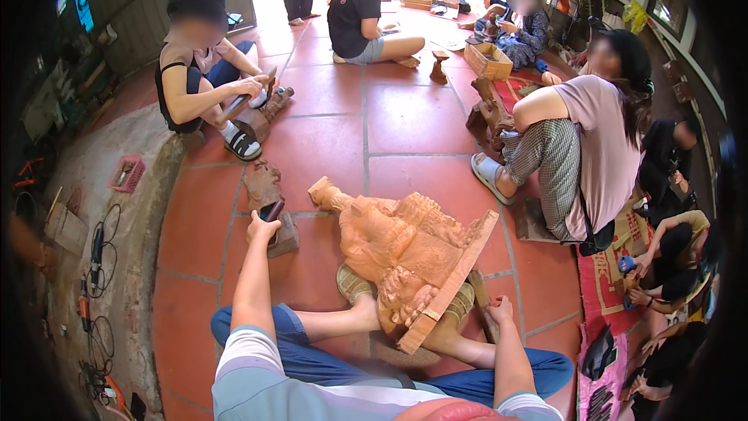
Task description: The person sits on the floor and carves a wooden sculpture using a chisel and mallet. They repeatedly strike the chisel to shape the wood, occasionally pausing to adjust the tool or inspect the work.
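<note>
I sit on a red tiled floor with a large carved wooden statue [405, 245] lying across my feet, its flat base toward my right. My left hand [263, 228] reaches out to the left and grips a small dark tool [271, 210] beside a smaller carved wooden piece [263, 185] on the tiles. My right hand [499, 312] rests near the statue's base, closed around a wooden handle [481, 294] that stands by my right foot.
Several other people sit around on the floor carving wood: one at the far left with a mallet [253, 93], one at the right [580, 148], others behind. A wooden box [489, 60], a red patterned mat [604, 277] and cables [97, 253] on the left concrete strip lie about.
</note>
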The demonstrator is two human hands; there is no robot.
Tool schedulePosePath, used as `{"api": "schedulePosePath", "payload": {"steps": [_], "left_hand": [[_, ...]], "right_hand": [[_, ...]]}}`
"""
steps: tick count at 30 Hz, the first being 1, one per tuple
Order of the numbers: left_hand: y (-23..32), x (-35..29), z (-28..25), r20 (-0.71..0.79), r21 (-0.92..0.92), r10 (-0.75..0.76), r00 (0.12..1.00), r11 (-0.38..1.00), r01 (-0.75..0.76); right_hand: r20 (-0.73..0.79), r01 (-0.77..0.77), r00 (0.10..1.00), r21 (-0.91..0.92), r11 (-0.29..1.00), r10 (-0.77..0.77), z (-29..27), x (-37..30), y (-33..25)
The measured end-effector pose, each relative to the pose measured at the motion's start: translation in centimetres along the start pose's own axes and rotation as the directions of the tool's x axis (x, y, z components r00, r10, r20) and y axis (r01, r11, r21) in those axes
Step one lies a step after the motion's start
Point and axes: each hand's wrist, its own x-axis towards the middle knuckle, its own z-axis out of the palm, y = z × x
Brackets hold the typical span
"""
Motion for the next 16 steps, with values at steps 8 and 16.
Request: {"api": "schedulePosePath", "payload": {"steps": [8, 16], "left_hand": [[-1.6, 2.5, 0.4, 0.406, -0.622, 0.131, 0.905, 0.765, 0.169], [8.0, -13.3, -3.4, 0.511, -0.829, 0.592, 0.623, 0.532, 0.175]], "right_hand": [[-0.364, 0.34, 0.91, 0.373, 0.863, -0.2, -2.1, -0.7, -4.9], [0.005, 0.098, 0.842, 0.982, 0.163, -0.539, -5.2, -12.7, -25.5]]}}
